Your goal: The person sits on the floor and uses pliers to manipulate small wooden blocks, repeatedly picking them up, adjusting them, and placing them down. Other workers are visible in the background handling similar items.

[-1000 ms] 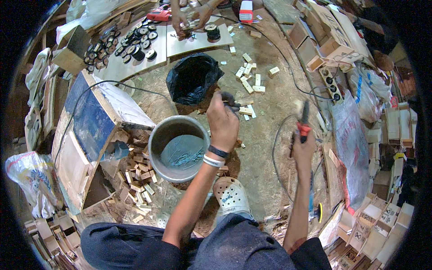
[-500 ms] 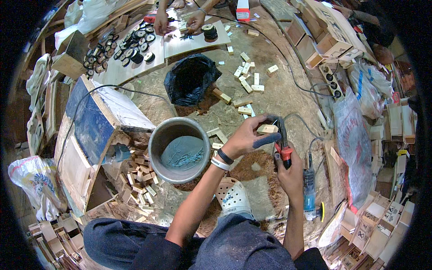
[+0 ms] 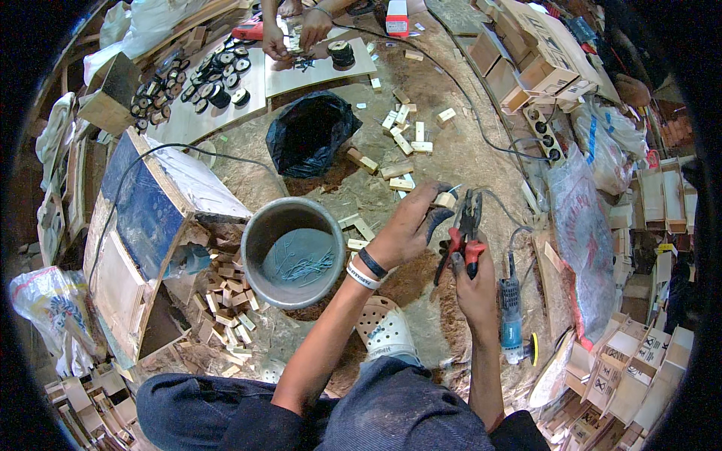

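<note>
A small wooden block is pinched in the fingers of my left hand, which wears dark finger covers. A thin piece of wire appears to stick out of its upper end. My right hand holds pliers with red and black handles spread apart. Their jaws point away from me, just right of the block and apart from it. Left of my left forearm stands a grey bucket with several thin bluish wire pieces at its bottom.
Loose wooden blocks lie beyond my hands, near a black plastic bag. A blue angle grinder lies at right, its cord running past the pliers. Another person's hands work at a board with black discs.
The pliers' handles have spread, and the tool has come away from the block toward me. My left hand has turned with the block. The whole view has shifted slightly.
</note>
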`<control>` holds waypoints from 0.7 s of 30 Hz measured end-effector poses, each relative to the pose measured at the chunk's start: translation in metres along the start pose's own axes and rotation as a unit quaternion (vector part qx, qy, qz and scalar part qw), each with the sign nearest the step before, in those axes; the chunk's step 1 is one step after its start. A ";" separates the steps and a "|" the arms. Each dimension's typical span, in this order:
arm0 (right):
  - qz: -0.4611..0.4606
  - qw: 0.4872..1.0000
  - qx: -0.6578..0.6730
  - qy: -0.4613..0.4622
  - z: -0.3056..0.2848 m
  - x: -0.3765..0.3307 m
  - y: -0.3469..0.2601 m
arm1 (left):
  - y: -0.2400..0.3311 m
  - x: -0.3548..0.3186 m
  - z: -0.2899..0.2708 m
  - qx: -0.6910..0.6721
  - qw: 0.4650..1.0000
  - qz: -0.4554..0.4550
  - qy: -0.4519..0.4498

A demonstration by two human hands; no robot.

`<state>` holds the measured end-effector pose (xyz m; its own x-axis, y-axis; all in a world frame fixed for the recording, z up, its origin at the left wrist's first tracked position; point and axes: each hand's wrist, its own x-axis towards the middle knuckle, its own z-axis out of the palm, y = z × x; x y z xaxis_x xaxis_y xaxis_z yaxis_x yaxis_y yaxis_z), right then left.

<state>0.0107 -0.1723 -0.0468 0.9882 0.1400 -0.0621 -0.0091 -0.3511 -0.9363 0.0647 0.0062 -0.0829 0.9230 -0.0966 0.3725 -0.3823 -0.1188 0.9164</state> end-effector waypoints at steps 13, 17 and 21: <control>-0.008 0.999 -0.045 0.004 -0.008 0.008 -0.003 | 0.026 0.009 -0.006 0.083 0.994 0.032 -0.067; -0.026 0.999 -0.017 0.010 -0.005 0.009 0.008 | 0.027 0.011 -0.004 0.075 0.995 0.044 -0.056; 0.022 0.998 -0.047 0.044 0.002 0.014 0.021 | 0.027 0.011 -0.002 0.072 0.995 0.033 -0.056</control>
<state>0.0240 -0.1757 -0.0678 0.9967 0.0430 -0.0682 -0.0424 -0.4403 -0.8969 0.0643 0.0036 -0.0543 0.8878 -0.2183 0.4051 -0.4520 -0.2484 0.8567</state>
